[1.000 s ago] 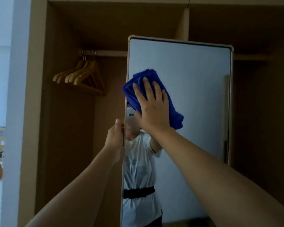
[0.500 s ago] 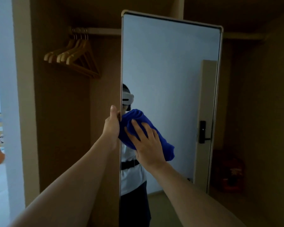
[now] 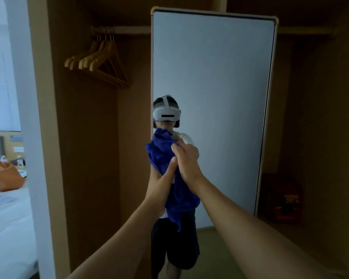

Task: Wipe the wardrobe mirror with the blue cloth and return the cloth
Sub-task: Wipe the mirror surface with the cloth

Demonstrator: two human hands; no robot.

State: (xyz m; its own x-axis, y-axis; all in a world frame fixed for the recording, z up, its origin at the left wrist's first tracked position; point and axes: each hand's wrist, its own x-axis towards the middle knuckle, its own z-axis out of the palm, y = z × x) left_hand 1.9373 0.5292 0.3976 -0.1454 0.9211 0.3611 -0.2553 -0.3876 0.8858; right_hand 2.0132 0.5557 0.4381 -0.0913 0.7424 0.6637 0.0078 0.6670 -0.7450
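Note:
The tall wardrobe mirror (image 3: 220,77) stands on a door swung out from the wardrobe, framed in pale wood. The blue cloth (image 3: 161,156) is off the glass, bunched and hanging in front of the mirror's left edge. My right hand (image 3: 186,160) grips the cloth's upper part with curled fingers. My left hand (image 3: 162,178) holds the cloth from below and the left, its thumb against the fabric. Part of the cloth dangles down between my forearms. The mirror shows a person's reflection behind the cloth.
Several wooden hangers (image 3: 101,61) hang on the rail inside the open wardrobe at the left. A bed (image 3: 6,218) with an orange bag (image 3: 4,176) lies at the far left. A dark red box (image 3: 284,198) sits low in the right wardrobe compartment.
My right hand wiped down the mirror's left side, then lifted the cloth off the glass. My left hand let go of the mirror's edge and took hold of the cloth.

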